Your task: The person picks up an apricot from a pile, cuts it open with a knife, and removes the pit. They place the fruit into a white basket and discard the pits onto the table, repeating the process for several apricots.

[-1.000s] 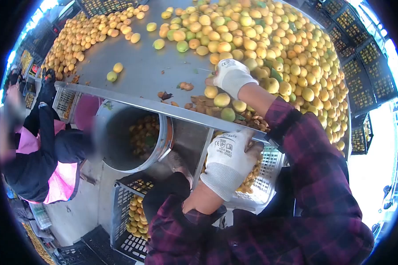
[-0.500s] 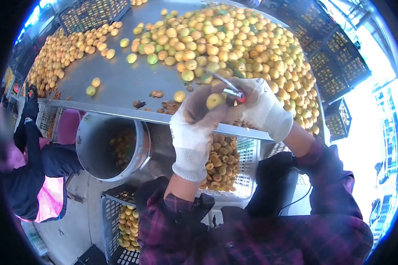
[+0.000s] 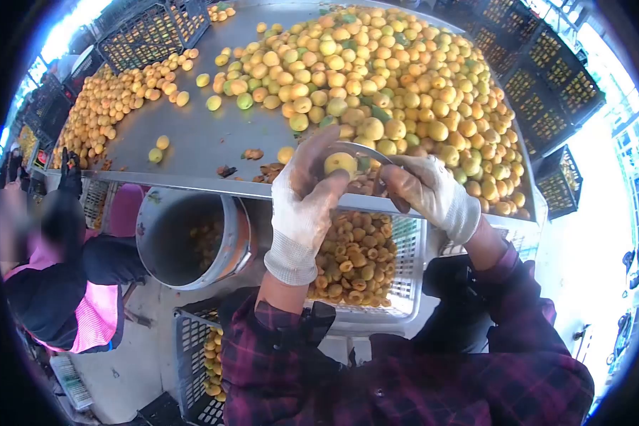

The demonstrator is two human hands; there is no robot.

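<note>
My left hand (image 3: 307,199), in a white glove with dark-stained fingers, is closed on a yellow fruit (image 3: 341,164) above the table's front edge. My right hand (image 3: 427,190), gloved alike, grips a curved metal tool (image 3: 366,150) whose end reaches over that fruit. Behind both hands a large heap of yellow-orange fruit (image 3: 405,92) covers the metal table (image 3: 192,135). Below them stands a white basket (image 3: 408,277) with halved fruit (image 3: 358,259). Brown scraps (image 3: 270,172) lie near the table edge.
A large bucket (image 3: 243,231) stands left of the basket, with a dark crate (image 3: 192,369) of fruit below. A co-worker (image 3: 71,284) in pink and black sits at the left. More fruit (image 3: 113,99) and a crate (image 3: 149,39) are at the back left; stacked crates (image 3: 547,92) stand right.
My right hand has moved right, away from my left hand, and the tool now arches over the fruit. The red part seen on the tool earlier no longer shows. The view has shifted slightly.
</note>
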